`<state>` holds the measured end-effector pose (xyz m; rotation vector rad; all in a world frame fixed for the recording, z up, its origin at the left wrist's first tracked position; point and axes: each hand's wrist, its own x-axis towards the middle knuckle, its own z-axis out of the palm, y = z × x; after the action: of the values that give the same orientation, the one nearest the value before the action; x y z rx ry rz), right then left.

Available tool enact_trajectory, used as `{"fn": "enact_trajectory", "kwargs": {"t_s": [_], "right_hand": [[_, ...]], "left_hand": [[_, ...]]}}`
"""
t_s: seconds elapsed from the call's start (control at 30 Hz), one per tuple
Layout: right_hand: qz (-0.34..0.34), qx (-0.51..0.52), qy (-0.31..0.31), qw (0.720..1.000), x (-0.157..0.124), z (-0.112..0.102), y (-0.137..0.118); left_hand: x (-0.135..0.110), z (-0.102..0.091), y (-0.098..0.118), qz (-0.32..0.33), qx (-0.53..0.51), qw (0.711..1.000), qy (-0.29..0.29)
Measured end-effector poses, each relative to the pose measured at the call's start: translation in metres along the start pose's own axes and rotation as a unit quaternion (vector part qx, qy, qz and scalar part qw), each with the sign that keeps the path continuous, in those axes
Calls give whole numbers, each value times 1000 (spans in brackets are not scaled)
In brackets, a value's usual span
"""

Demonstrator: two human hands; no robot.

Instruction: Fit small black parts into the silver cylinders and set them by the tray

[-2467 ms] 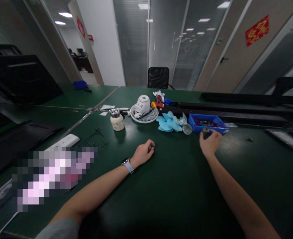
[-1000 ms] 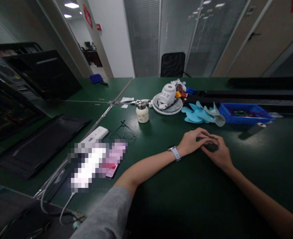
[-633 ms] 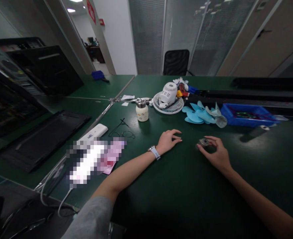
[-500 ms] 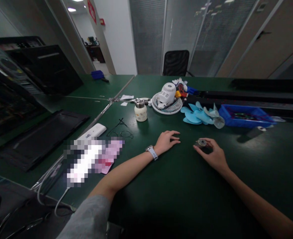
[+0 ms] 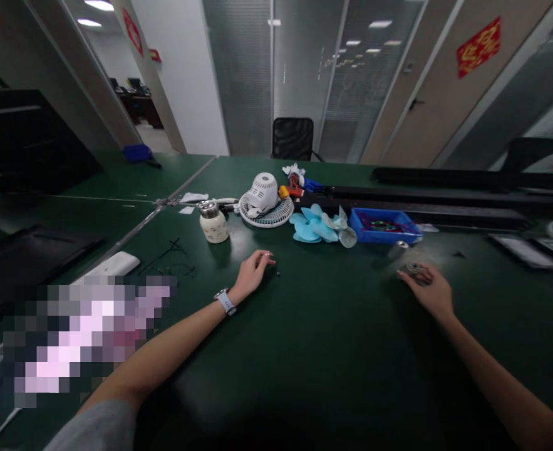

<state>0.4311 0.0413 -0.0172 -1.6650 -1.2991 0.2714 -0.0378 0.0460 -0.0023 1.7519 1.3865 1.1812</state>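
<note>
My right hand is closed around a small round metal part that looks like a small motor, held by thumb and fingers just above the table. Just beyond it a grey metal cylinder lies on the table. On the left, my left hand rests near the table surface, its fingers loosely bent and a little apart, with nothing visible in them. A tiny dark piece lies close to its fingertips. Past the hands are light blue fan blades and a white fan housing on its round grille.
A blue tray with wires stands at the back right. Left of the fan stands a cream bottle. Eyeglasses, a white power strip and blurred-out items lie at the left. Long black bars lie across the back.
My view has turned to the right. My right hand has moved rightward with the metal part, close to the grey cylinder. My left hand's fingers are more bent than before.
</note>
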Motion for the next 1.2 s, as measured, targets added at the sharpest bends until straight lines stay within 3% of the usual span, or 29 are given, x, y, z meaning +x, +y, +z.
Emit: {"fn": "enact_trajectory", "kwargs": {"t_s": [0.13, 0.27, 0.33, 0.4, 0.43, 0.5, 0.53, 0.6, 0.67, 0.73, 0.8, 0.9, 1.0, 1.1, 1.2], "right_hand": [[-7, -3, 2, 1000, 25, -5, 28], [-37, -7, -10, 999, 31, -7, 31], [-99, -60, 58, 992, 21, -10, 19], [-201, -120, 142, 962, 2, -11, -5], [-257, -132, 152, 945, -10, -9, -21], [-337, -115, 58, 933, -35, 7, -61], [-366, -97, -53, 924, -46, 20, -81], [-371, -43, -264, 889, -63, 57, -119], [-343, 1, -373, 862, -71, 100, -146], [-311, 4, -408, 859, -75, 141, -162], [-298, -5, -404, 865, -79, 173, -173], [-298, -16, -385, 873, -82, 194, -181], [-305, -14, -371, 877, -77, 177, -176], [-315, -15, -325, 891, -53, 120, -146], [-294, -65, -119, 946, -12, 41, -93]], "left_hand": [[2, 1, 0, -30, -6, 999, 36], [2, 1, 2, -45, -1, 997, 59], [2, 1, 3, -48, 7, 996, 71], [2, 0, 2, -50, 19, 995, 80], [2, 0, 2, -51, 25, 995, 82], [2, 0, 2, -53, 35, 995, 83], [2, 0, 3, -54, 40, 994, 82], [2, 1, 5, -58, 47, 994, 79], [1, 1, 7, -62, 51, 994, 78], [0, 0, 8, -63, 55, 994, 76], [-2, 0, 9, -63, 57, 994, 74], [-3, 0, 9, -60, 61, 994, 68], [-3, -1, 7, -57, 65, 995, 56], [-4, -1, 6, -54, 66, 996, 37], [-4, -1, 6, -56, 64, 996, 17]]}}
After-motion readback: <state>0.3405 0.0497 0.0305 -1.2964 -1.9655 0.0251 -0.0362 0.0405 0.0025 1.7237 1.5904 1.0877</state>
